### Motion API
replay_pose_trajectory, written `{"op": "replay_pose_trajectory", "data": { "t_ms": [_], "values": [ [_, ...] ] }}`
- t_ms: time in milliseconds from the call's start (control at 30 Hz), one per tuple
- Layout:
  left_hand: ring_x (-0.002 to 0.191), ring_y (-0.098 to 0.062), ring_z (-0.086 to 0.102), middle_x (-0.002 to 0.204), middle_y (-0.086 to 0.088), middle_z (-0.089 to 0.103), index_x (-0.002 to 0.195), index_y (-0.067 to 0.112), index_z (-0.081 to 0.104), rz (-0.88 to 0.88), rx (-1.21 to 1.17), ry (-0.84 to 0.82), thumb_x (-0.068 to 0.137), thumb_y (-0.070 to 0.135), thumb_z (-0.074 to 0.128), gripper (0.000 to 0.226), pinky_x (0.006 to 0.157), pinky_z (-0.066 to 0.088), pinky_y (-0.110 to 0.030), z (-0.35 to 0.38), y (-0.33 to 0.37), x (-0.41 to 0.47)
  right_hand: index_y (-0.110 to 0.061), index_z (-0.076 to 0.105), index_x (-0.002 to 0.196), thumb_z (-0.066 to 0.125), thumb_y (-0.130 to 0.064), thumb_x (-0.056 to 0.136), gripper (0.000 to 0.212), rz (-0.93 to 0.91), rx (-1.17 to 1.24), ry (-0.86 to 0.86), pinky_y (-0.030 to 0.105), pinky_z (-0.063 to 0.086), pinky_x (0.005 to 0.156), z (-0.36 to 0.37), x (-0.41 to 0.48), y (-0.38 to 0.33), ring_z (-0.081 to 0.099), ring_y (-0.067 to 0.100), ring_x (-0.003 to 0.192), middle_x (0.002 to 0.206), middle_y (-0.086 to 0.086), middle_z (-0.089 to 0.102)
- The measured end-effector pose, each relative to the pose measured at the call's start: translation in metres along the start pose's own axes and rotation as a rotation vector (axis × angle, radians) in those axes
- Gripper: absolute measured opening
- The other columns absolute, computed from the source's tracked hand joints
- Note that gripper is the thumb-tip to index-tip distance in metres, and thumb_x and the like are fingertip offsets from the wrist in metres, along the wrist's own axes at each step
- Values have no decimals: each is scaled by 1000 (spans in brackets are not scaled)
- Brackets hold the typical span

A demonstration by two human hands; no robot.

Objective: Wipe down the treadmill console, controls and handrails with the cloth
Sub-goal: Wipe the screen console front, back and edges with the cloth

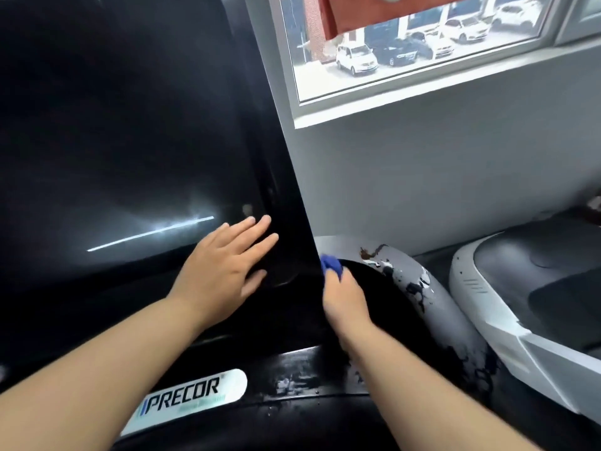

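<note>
Premises: a gym or fitness room. A large black treadmill console with a dark screen fills the left of the view, and a PRECOR badge sits on its lower edge. The grey handrail at its right edge has a patchy, flaking finish. Just beside it stands a second machine, white-shelled with a dark top. Behind them is a plain grey wall with a window overlooking parked cars.

Blue cloth, glossy black console, grey handrail with peeling black patches, white-and-black logo plate
</note>
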State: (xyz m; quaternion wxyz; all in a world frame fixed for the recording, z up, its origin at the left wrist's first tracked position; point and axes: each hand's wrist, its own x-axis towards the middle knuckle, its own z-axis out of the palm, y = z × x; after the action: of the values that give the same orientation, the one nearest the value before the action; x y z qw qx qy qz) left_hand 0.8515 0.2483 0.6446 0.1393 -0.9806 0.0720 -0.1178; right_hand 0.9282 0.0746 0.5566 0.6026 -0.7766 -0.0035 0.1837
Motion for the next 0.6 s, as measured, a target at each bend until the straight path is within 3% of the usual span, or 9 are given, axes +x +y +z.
{"op": "replay_pose_trajectory", "data": {
  "t_ms": [100, 233, 300, 367, 467, 533, 600],
  "values": [
    [135, -23, 40, 149, -3, 39, 136, 18, 51, -15, -15, 42, 85, 38, 48, 55, 109, 35, -47, 7, 4, -1, -21, 58, 117, 36, -31, 94, 34, 67, 91, -6, 41, 42, 100, 8, 6, 1, 57, 28, 110, 118, 8, 64],
    [131, -26, 46, 147, -4, 43, 134, 18, 53, -9, 16, 54, 78, 30, 72, 60, 107, 37, -49, 6, 3, 0, -29, 59, 121, 36, -52, 89, 46, -247, 293, -94, 42, 38, 105, 15, 44, -92, 54, 22, 117, 118, -5, 63],
    [129, -26, 48, 146, -4, 44, 133, 18, 54, -7, 29, 40, 75, 31, 77, 64, 107, 38, -47, 3, 2, 1, -30, 56, 128, 33, -58, 91, 52, -298, 404, -153, 39, 33, 110, 11, 52, -115, 49, 16, 125, 126, -8, 58],
    [131, -23, 46, 148, -3, 42, 135, 20, 52, 4, 50, 39, 80, 35, 66, 58, 108, 36, -45, 3, 2, 0, -24, 52, 135, 29, -52, 98, 52, -235, 376, -183, 37, 31, 112, 4, 50, -100, 46, 16, 129, 135, -2, 54],
    [135, -20, 40, 151, 0, 37, 138, 22, 48, 2, 52, 25, 85, 40, 50, 56, 109, 32, -43, 5, 1, -1, -17, 57, 126, 25, -48, 98, 52, -41, 96, -158, 42, 38, 105, 2, 31, -47, 52, 28, 122, 129, 9, 58],
    [136, -19, 39, 152, 0, 35, 139, 23, 48, 3, 43, 24, 86, 40, 50, 56, 108, 33, -43, 7, 1, -2, -22, 64, 112, 35, -59, 85, 55, 96, 236, -236, 44, 43, 102, 2, 20, -42, 59, 27, 114, 118, 7, 66],
    [134, -19, 42, 150, 0, 38, 136, 23, 52, 9, 43, 33, 85, 41, 51, 54, 107, 34, -42, 5, 1, -1, -22, 65, 112, 49, -50, 84, 42, 110, 517, -305, 36, 47, 99, 6, 34, -68, 64, 19, 104, 113, 4, 70]
  ]
}}
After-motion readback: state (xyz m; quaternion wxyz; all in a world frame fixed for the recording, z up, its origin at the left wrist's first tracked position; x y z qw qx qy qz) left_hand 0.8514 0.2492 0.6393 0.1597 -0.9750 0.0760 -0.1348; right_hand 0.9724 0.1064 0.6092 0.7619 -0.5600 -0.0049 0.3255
